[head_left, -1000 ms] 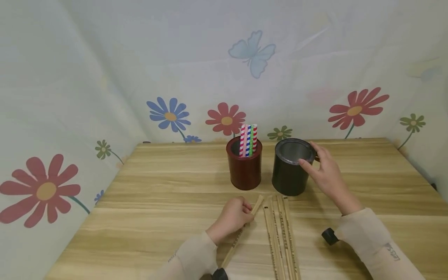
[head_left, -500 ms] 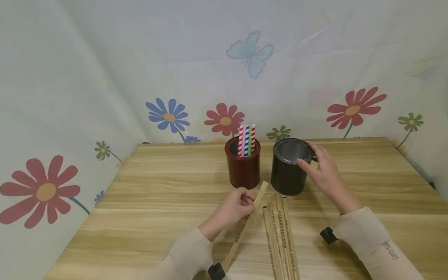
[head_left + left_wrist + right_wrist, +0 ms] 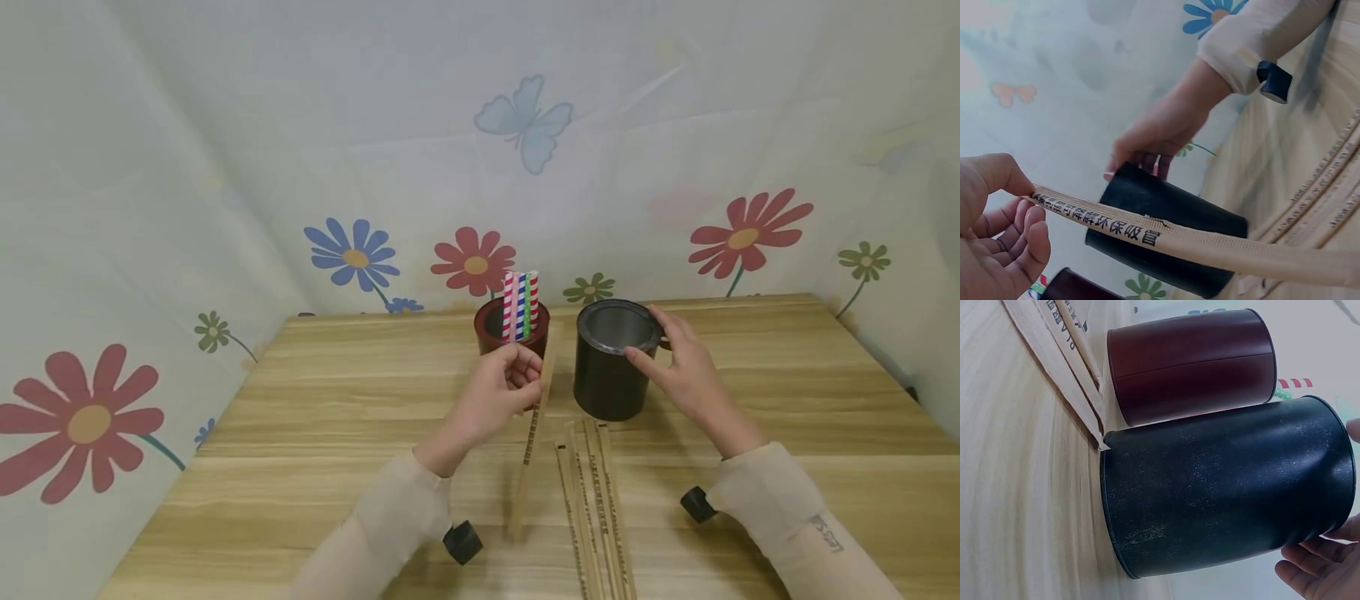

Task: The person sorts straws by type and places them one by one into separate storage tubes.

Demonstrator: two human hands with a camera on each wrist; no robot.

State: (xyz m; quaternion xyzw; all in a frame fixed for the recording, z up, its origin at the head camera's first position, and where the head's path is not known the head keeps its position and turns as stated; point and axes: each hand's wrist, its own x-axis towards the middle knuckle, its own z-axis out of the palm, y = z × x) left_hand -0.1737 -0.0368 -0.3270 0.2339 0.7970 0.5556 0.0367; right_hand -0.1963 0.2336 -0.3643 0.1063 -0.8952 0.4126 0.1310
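Observation:
My left hand (image 3: 491,396) pinches a paper-wrapped straw (image 3: 530,450) near its upper part, raised above the table and tilted. In the left wrist view, thumb and forefinger grip the wrapper (image 3: 1110,222), which bears dark printed characters. At the right, my right hand (image 3: 693,383) holds a black canister (image 3: 611,375) by its upper edge, thumb on the front of the rim and fingers at the far right side. The canister stands upright, its top uncovered. A dark red canister (image 3: 491,340) with several striped straws (image 3: 521,304) is partly hidden behind my left hand.
Several more paper-wrapped straws (image 3: 596,508) lie side by side on the wooden table (image 3: 315,467), in front of the black canister. A flowered cloth backdrop (image 3: 420,167) hangs behind the table. Each sleeve has a small black device (image 3: 462,542) at the cuff.
My left hand has lifted the wrapped straw off the table and carried it forward and up, toward the gap between the canisters. My right hand stays on the black canister.

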